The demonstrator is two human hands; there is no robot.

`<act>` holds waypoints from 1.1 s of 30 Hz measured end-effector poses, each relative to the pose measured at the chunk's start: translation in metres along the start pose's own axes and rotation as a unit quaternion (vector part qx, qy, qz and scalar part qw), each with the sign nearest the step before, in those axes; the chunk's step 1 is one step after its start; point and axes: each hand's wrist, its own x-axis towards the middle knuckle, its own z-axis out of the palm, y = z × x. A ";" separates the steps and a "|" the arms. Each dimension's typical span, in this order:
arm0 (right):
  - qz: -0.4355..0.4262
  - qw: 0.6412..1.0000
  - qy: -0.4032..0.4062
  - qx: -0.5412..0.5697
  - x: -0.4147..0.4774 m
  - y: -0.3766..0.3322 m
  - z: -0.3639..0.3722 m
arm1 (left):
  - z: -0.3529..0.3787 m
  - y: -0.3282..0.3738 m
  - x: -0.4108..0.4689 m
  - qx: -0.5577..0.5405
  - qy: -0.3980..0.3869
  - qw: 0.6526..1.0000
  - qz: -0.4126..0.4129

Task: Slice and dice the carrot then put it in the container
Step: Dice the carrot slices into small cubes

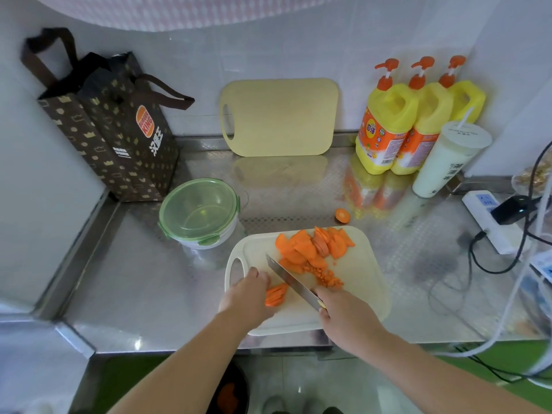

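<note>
Step in hand: dicing, partly done.

- Board (363,265): white, on the tabletop (143,282), handle hole to the left.
- Slices (310,245): carrot rounds heaped at the board's far edge, not yet diced.
- Dice (326,277): small heap just right of the blade.
- Strips (276,294): short stack on the board's near left, left of the blade.
- Knife (288,279): blade angled over the board between strips and dice.
- Left hand (248,294): fingers bent down onto the strips, steadying them.
- Right hand (343,312): clamped round the knife handle.
- Container (198,213): left of the board, green lid on, nothing inside.
- Carrot end (342,215): on the tabletop beyond the board.

Next move, judged: crosswise cuts through the strips with the fingertips tucked back. The lid must come off before filling.
</note>
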 end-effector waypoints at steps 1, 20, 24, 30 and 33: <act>0.000 1.000 0.002 0.000 0.000 -0.001 0.001 | 0.002 -0.002 0.000 -0.022 -0.002 1.000 -0.005; -0.001 1.000 0.017 0.016 -0.005 -0.012 0.004 | 0.008 -0.001 -0.003 -0.130 0.025 0.990 -0.049; 0.012 1.000 0.019 0.011 -0.005 -0.009 0.003 | 0.009 -0.006 -0.007 -0.133 0.025 0.987 -0.087; 0.008 1.000 0.023 0.010 -0.005 -0.013 0.006 | 0.013 -0.007 -0.009 -0.213 0.050 0.970 -0.101; 0.000 1.000 0.025 0.010 -0.005 -0.014 0.007 | 0.014 -0.006 -0.008 -0.218 0.056 0.971 -0.083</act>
